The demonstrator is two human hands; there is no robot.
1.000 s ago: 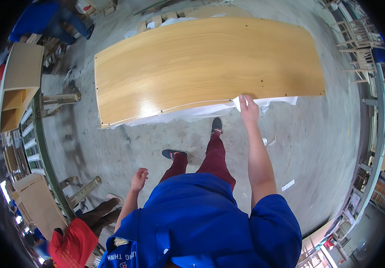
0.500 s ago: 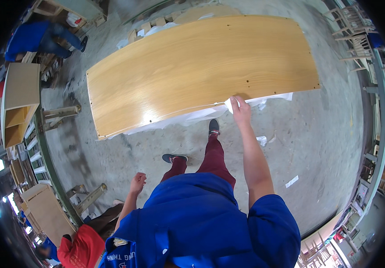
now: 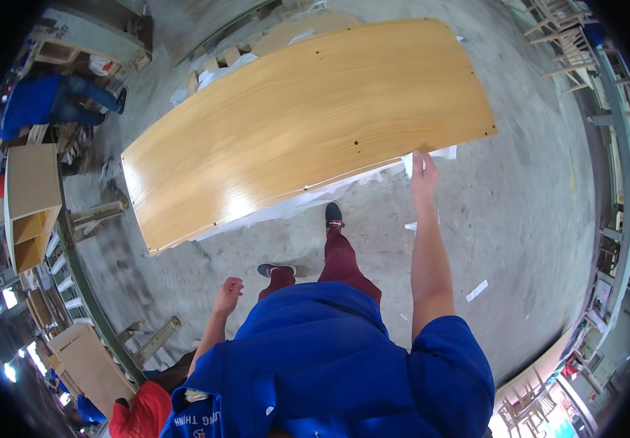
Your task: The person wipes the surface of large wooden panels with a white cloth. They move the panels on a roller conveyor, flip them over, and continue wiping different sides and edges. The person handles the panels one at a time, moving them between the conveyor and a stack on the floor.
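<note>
A large wooden panel with a glossy yellow-brown face and several small dark holes lies in front of me. My right hand is at its near edge, towards the right end, fingers closed on a white cloth or piece of paper. A thin white line runs along the near edge from the panel's left corner to that hand; I cannot tell whether it is a cord or a bead. White sheeting shows beneath the panel. At my left side, apart from the panel, my left hand hangs with fingers curled, nothing visible in them.
A cabinet stands left beside a green rail. A person in blue bends at the far left; another in red is at the lower left. White scraps lie on the concrete floor. Chairs stand far right.
My right hand has slid right along the panel's near edge with the white piece, and the white line reaches further right. The view has shifted, moving the panel leftward. My left hand stays low.
</note>
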